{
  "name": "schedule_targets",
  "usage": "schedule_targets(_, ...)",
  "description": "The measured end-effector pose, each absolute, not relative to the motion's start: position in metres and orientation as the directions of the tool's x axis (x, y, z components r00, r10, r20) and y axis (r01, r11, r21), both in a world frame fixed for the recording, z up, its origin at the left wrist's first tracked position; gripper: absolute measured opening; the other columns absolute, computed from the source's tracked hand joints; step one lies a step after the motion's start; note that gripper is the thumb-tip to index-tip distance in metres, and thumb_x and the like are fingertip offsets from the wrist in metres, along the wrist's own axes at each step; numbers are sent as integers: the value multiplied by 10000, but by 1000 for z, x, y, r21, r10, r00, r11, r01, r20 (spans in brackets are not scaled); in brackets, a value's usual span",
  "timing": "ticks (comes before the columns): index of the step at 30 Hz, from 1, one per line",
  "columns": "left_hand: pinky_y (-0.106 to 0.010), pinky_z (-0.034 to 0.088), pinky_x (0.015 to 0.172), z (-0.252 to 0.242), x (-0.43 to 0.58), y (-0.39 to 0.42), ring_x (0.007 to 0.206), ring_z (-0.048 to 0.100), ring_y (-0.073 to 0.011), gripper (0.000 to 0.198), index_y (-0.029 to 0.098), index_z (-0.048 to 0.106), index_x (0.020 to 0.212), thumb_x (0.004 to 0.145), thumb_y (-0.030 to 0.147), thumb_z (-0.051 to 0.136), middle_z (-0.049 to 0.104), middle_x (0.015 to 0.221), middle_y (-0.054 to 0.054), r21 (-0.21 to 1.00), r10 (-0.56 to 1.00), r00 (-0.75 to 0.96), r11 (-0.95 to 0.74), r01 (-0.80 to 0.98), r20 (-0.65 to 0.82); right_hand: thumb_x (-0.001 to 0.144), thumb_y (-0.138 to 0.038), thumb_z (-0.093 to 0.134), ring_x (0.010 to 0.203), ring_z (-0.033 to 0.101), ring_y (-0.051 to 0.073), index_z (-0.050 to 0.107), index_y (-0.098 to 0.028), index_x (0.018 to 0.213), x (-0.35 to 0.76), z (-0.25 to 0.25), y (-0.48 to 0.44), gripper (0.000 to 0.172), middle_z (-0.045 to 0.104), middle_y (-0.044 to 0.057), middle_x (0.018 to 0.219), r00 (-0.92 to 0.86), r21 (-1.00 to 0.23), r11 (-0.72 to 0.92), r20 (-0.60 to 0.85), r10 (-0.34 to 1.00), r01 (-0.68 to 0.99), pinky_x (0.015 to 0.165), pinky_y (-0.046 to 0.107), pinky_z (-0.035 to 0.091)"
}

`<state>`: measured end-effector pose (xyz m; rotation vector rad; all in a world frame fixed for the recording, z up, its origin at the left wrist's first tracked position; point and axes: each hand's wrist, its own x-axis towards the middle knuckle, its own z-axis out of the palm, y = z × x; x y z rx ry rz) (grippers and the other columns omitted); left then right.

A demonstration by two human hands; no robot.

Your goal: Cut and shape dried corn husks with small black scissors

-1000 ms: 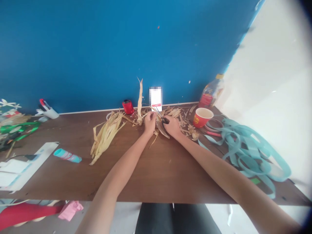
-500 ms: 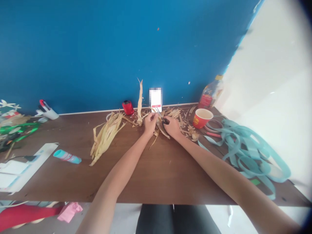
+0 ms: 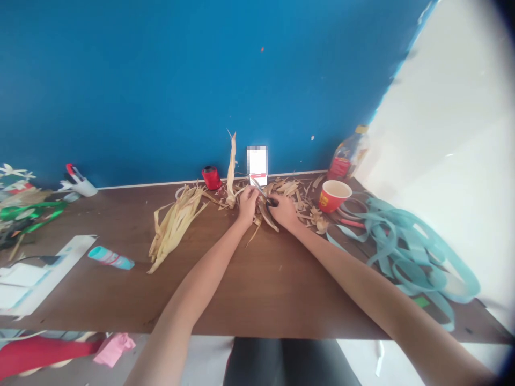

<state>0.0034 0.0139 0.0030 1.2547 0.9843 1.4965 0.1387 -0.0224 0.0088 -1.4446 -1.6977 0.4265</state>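
Observation:
Over the far middle of the table, my right hand (image 3: 284, 210) is closed round the dark handles of a pair of scissors (image 3: 258, 185). The blades point away and to the left, close to the fingertips of my left hand (image 3: 248, 206). Those fingers are pinched on a dry corn husk (image 3: 269, 219), whose curled end hangs between both hands. Exactly where the blades meet the husk is too small to make out. Husk scraps (image 3: 298, 194) lie around and behind my hands.
A bundle of husks (image 3: 177, 225) lies on the brown table (image 3: 249, 289) at left. Behind stand a red spool-like object (image 3: 211, 177), an upright husk piece (image 3: 231, 171) and a phone (image 3: 258, 163). At right are a paper cup (image 3: 332, 201), a bottle (image 3: 344, 158) and teal ribbon (image 3: 402, 241).
The scissor blades have shifted slightly to the left and look closer together. The hanging husk end has moved a little to the left. Both arms stay almost still.

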Motion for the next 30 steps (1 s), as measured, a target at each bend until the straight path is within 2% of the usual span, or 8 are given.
schedule_targets(18, -197, 369, 531, 1, 2, 16, 546, 484, -76, 151, 178, 510, 736, 812, 298, 562, 508, 641, 29, 949, 971, -64, -238, -205, 230, 713, -189, 590, 886, 694, 256, 756, -253, 1044, 139, 8, -22, 376, 760, 25, 916, 20, -711, 230, 325, 946, 664, 747, 321, 522)
schedule_targets(24, -198, 370, 528, 5, 3, 13, 538, 479, -78, 104, 183, 504, 736, 802, 258, 532, 499, 628, 34, 952, 972, -62, -234, -196, 226, 709, -178, 593, 938, 689, 259, 751, -259, 1065, 139, 10, -22, 398, 759, 26, 958, 12, -703, 231, 322, 947, 673, 785, 320, 521)
schedule_targets(30, -198, 366, 522, 2, 2, 15, 534, 477, -78, 104, 181, 506, 732, 808, 251, 520, 500, 630, 30, 948, 970, -69, -244, -206, 235, 719, -187, 593, 916, 688, 259, 753, -255, 1059, 139, 9, -22, 381, 760, 31, 933, 1, -693, 230, 316, 949, 683, 758, 311, 511)
